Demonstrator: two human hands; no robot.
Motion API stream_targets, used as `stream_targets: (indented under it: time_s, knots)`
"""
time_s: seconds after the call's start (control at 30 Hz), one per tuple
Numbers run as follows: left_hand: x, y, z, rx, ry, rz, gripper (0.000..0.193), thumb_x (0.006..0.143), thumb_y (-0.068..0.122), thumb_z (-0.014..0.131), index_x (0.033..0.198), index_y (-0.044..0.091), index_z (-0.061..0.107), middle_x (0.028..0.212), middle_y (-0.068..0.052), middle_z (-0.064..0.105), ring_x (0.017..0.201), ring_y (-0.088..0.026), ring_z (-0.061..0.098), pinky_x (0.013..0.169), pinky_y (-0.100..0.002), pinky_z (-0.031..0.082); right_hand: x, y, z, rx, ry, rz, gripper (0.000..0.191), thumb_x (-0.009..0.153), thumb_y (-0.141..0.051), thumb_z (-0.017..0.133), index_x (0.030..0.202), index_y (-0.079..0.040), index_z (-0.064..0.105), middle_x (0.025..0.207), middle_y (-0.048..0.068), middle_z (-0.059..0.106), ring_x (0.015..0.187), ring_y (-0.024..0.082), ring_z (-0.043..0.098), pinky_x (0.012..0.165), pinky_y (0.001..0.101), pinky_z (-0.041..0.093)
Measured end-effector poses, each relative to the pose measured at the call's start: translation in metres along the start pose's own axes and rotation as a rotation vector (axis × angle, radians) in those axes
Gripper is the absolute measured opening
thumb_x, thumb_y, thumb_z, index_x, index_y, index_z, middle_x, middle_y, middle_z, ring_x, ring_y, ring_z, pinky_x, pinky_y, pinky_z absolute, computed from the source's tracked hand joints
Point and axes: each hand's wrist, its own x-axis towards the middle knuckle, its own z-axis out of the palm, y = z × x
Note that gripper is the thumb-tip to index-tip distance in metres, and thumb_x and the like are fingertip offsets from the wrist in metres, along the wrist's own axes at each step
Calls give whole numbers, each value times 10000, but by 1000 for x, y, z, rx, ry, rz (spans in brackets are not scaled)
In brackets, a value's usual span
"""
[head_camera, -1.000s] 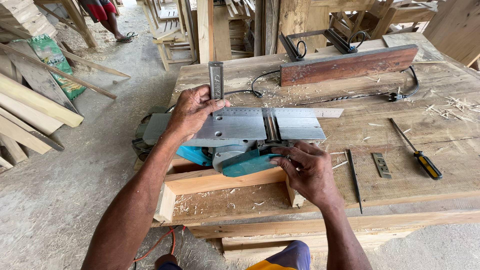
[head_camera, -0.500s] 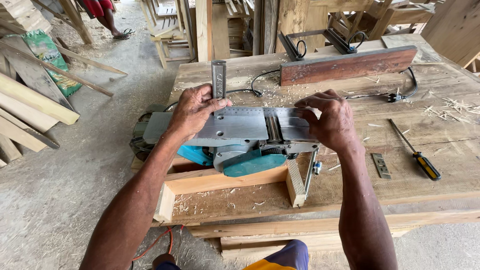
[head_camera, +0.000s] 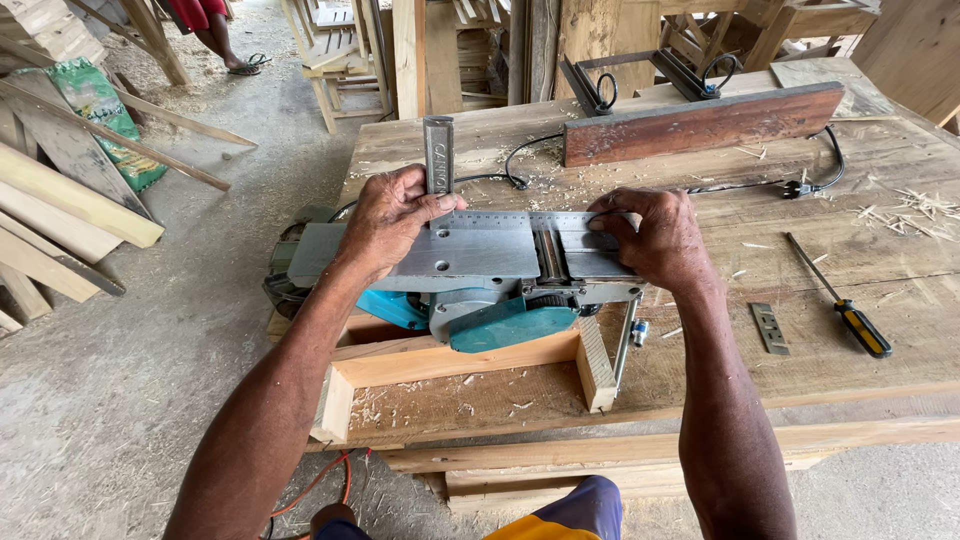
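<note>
An upturned teal electric planer (head_camera: 470, 275) rests sole-up in a wooden frame (head_camera: 450, 365) on the workbench (head_camera: 720, 370). A metal try square (head_camera: 438, 155) stands on the sole, its ruled blade lying along the far edge. My left hand (head_camera: 392, 215) grips the square's upright stock and presses on the rear sole plate. My right hand (head_camera: 648, 235) lies over the front sole plate, fingers closed on the blade's end near the cutter slot (head_camera: 548, 255).
A screwdriver with yellow and black handle (head_camera: 845, 300) and a small metal planer blade (head_camera: 770, 327) lie at right. A reddish board (head_camera: 700, 125) and black power cord (head_camera: 800, 185) sit behind. Planks lean at left. Another person's feet (head_camera: 240, 55) show far off.
My right hand rose from below the planer's front onto the front sole plate and now holds the square's blade. The left hand stayed on the square and sole.
</note>
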Motion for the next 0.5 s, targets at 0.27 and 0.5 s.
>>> stream_targets:
  time_s: [0.27,0.5]
  knots:
    - [-1,-4,-1,-65,-11,10,162,951,163,716,1063,45,718,995,-101,811,980,-136,757,894,-331,605,0,2,3,23,26,-29,135,890,-5,739,987,-73,804,952,78,798,822,171,768,769,343,600]
    - [1,-3,3,-29,-8,17,159,942,154,725,1053,41,722,989,-98,817,952,-130,749,865,-332,587,-2,6,0,10,28,-31,121,887,-17,744,976,-72,804,945,79,796,815,182,768,768,342,595]
